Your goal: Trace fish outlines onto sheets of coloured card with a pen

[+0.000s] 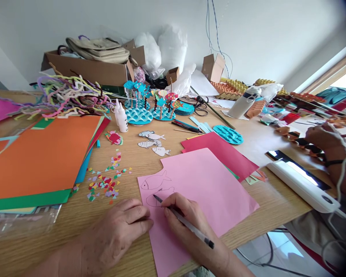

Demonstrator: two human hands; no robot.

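My right hand (187,221) is closed around a black-capped clear pen (193,227). The pen's tip meets a pink sheet of paper (207,188) inside a half-drawn fish outline (152,200). Above it on the same sheet is a finished fish outline (155,181) with an eye and a tail. My left hand (121,231) lies on the table with its fingers loosely bent, fingertips resting at the sheet's left edge. It holds nothing. Several cut-out paper fish (152,143) lie beyond the sheet, beside a red decorated fish (114,137).
Paper confetti (105,184) is scattered left of the sheet, near stacked orange paper (46,154). Behind stand a glue bottle (121,117), blue fish decorations (140,115) and pipe cleaners (75,94). A white laminator-like device (302,184) and another person's hand (324,136) are at right.
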